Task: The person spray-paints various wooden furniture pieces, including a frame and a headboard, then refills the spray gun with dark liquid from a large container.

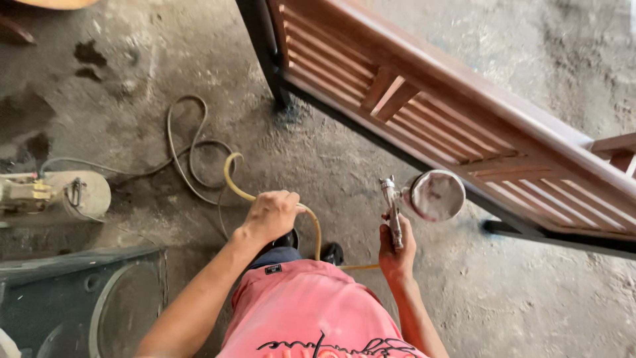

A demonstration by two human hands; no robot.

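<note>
Spray gun [395, 211] held upright in my right hand [396, 252], fingers pressed together around its handle below the body; its metal cup [437, 195] sits just to the right of the body, open mouth tilted toward me. The gun's long axis runs nearly straight up the view, away from my chest, nozzle end farthest from me and pointing toward the slatted wooden frame [450, 126] that crosses the upper right on a slant. My left hand [270, 215] is clamped in a fist on the yellowish hose [232, 179], which loops over the concrete floor [318, 159] and passes between my hands. As I judge it, good work here means keeping the hose slack and lifted clear of the frame, the cup level, and the nozzle square to the slats.
</note>
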